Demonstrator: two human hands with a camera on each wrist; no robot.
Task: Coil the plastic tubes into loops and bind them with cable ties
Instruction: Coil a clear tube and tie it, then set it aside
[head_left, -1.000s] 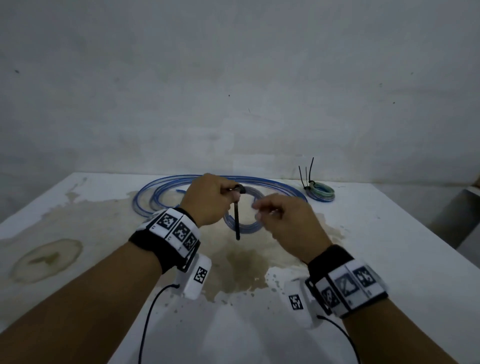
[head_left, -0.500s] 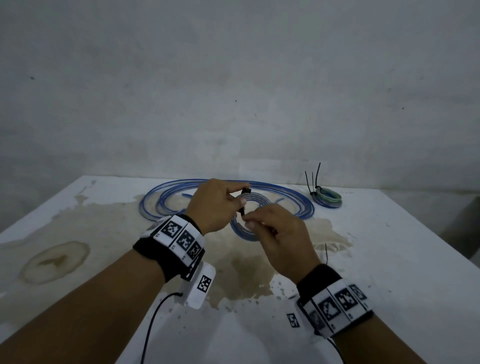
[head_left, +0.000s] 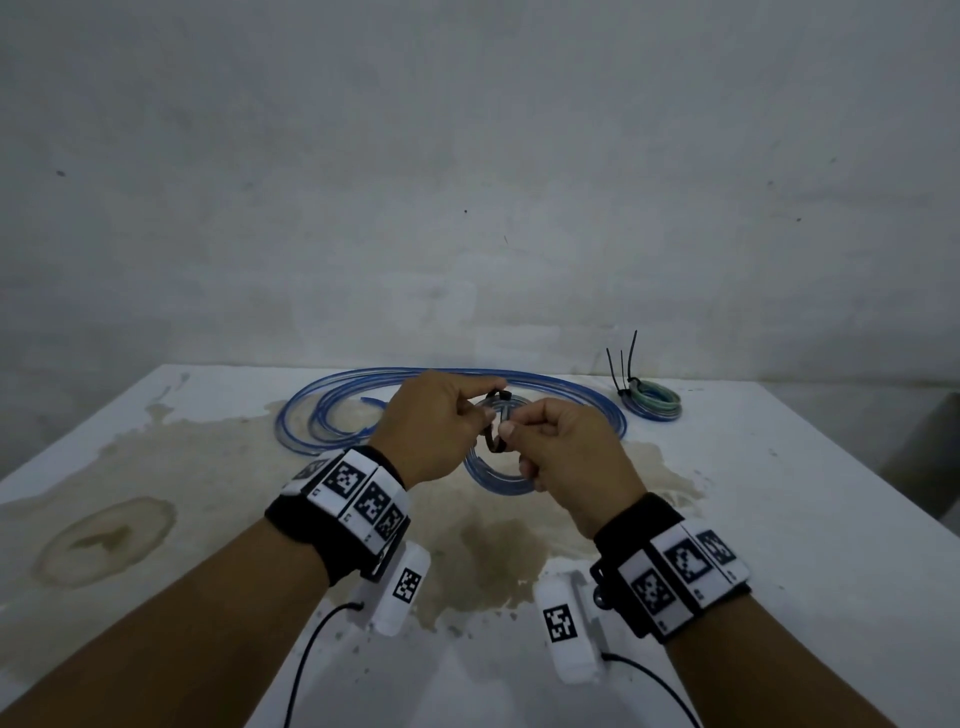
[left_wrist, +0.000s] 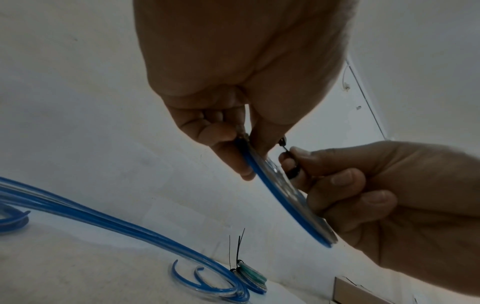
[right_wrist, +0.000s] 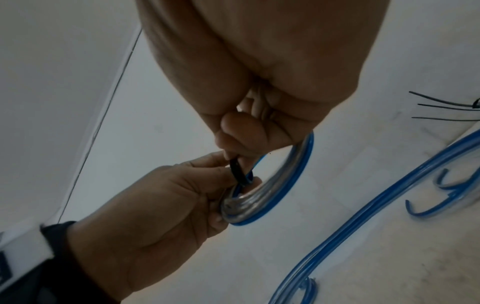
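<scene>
A small coil of blue and clear plastic tube (head_left: 498, 480) is held up above the table between both hands. My left hand (head_left: 485, 410) pinches the top of the coil (left_wrist: 285, 197) together with the head of a black cable tie (head_left: 496, 426). The tie (right_wrist: 237, 168) curves around the coil's strands. My right hand (head_left: 511, 431) pinches the tie's tail between thumb and forefinger (left_wrist: 293, 156), and its other fingers lie curled against the coil (right_wrist: 291, 185). Whether the tail has entered the tie's head is hidden by the fingers.
Long loose blue tubes (head_left: 322, 410) lie in wide loops at the back of the stained white table (head_left: 779, 519). A finished green and blue coil (head_left: 652, 402), with black tie tails sticking up, sits at the back right. A wall stands just behind the table.
The cable tie hung straight down from my left hand a second ago; now it is bent around the coil. My right hand has closed in and taken hold of the tie's tail.
</scene>
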